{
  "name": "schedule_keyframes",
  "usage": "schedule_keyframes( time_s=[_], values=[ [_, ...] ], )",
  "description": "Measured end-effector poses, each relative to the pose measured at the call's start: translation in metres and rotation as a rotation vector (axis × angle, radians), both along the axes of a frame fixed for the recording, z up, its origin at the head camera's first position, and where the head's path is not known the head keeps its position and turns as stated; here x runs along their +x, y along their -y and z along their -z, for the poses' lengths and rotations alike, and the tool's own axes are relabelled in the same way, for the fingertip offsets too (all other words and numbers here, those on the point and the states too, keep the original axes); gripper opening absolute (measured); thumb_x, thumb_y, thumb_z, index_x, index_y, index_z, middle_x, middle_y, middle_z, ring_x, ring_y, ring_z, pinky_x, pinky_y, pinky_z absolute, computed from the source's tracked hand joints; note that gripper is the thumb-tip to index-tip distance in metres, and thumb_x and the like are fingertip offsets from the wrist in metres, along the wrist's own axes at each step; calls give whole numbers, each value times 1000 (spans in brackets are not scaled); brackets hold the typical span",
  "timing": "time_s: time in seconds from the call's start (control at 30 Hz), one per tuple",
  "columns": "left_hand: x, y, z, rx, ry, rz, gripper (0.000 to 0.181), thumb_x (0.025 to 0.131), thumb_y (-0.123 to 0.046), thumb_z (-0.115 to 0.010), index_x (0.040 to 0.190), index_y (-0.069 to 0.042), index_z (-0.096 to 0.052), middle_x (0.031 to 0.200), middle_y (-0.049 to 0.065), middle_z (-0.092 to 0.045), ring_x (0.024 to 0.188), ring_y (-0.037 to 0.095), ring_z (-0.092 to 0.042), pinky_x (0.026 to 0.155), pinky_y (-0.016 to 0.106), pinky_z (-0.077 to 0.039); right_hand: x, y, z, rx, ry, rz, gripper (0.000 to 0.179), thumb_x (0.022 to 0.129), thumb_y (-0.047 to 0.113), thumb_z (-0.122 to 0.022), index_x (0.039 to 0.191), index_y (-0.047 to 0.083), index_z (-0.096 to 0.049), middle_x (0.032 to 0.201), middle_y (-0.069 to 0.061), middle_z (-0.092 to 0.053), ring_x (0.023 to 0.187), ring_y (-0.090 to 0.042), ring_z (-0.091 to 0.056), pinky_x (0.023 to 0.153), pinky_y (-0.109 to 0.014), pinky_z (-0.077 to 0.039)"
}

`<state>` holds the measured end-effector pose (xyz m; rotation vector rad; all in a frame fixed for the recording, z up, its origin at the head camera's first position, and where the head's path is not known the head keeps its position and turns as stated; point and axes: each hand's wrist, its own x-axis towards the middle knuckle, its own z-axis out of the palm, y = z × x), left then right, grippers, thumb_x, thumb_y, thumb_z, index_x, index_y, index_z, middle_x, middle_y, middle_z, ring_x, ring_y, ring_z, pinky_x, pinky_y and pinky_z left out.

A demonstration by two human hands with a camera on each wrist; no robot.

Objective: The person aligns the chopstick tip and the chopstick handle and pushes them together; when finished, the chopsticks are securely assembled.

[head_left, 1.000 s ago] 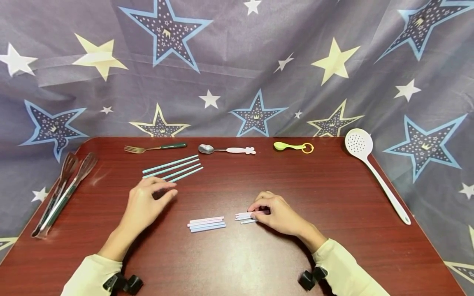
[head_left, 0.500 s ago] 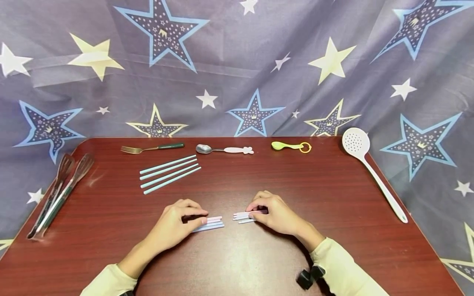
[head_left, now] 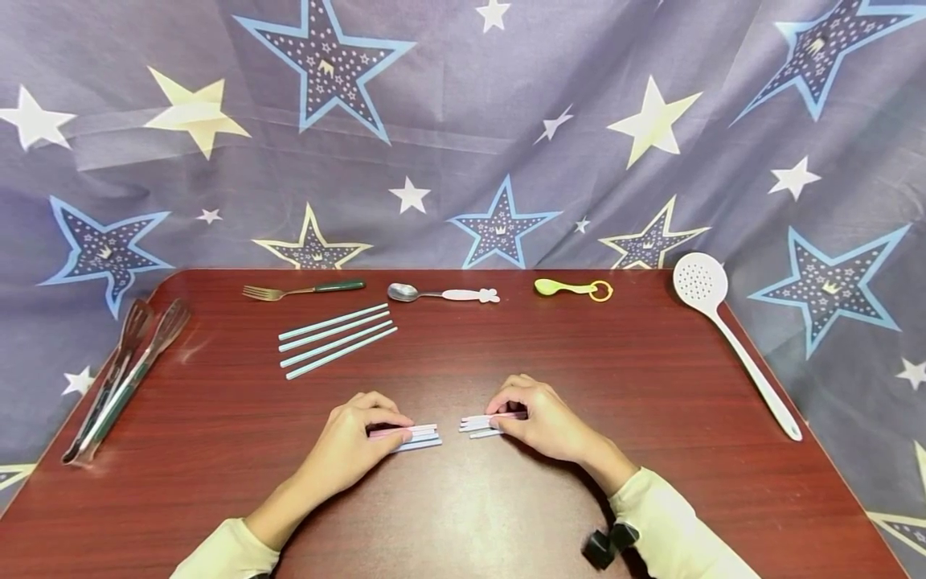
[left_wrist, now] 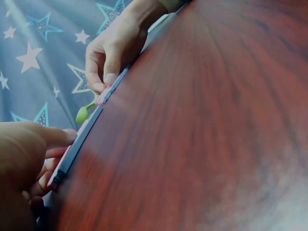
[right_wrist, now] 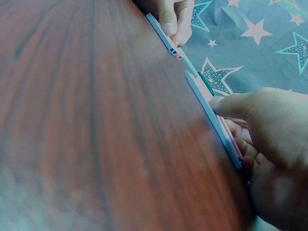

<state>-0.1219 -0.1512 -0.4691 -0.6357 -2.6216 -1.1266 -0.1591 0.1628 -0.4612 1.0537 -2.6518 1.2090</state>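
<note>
Two small bundles of short pink and blue straws lie end to end on the table, a short gap between them. My left hand (head_left: 354,441) has its thumb and fingers on either side of the left straws (head_left: 428,442), pinching them; their far end is hidden under it. The right straws (head_left: 476,423) are pinched by my right hand (head_left: 538,420), which covers their right part. One blue straw there sits slightly apart at the near side. Behind the left hand, several longer light-blue straws (head_left: 336,350) lie side by side, untouched.
Along the back edge are a fork (head_left: 304,290), a spoon (head_left: 443,294) and a small green spoon (head_left: 575,287) with a yellow ring. Metal tongs (head_left: 126,378) lie at the left edge, a white skimmer (head_left: 738,342) at the right. A star-patterned cloth (head_left: 463,137) hangs behind.
My left hand has come from the light-blue straws, rightward and nearer, onto the left bundle of short straws. My right hand has stayed at the right bundle.
</note>
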Motion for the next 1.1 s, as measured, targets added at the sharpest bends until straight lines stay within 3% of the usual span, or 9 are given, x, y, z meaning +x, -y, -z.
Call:
schedule_keyframes(
  time_s=[0.4, 0.8, 0.93, 1.1],
  values=[
    [1, -4, -4, -23, 85, -69, 12, 79, -21, -89, 85, -29, -82, 88, -20, -68, 89, 1, -61, 78, 26, -52, 1, 1, 1, -4, 20, 19, 13, 85, 7, -82, 88, 17, -74, 83, 8, -64, 82, -11, -58, 74, -23, -49],
    [1, -3, -7, -11, 52, -65, 11, 84, -18, -86, 88, -28, -81, 91, -17, -72, 91, 5, -65, 78, 27, -52, 2, 3, 1, -8, -2, 35, 12, 85, 6, -81, 87, 17, -75, 82, 9, -63, 81, -10, -58, 73, -23, -49],
    [1, 0, -14, -7, 71, -95, 10, 87, -20, -83, 89, -29, -79, 89, -17, -74, 83, 1, -65, 73, 24, -52, 2, 3, -3, -41, 13, 47, 11, 86, 5, -80, 88, 15, -75, 82, 7, -65, 79, -5, -58, 71, -22, -51],
    [-3, 3, -29, 3, 74, -112, 5, 92, -22, -79, 91, -27, -78, 81, -15, -74, 66, -2, -54, 61, 20, -46, -2, -1, -14, -82, 29, 87, 12, 87, 3, -80, 88, 15, -75, 85, 6, -67, 79, -2, -60, 71, -23, -54]
  ],
)
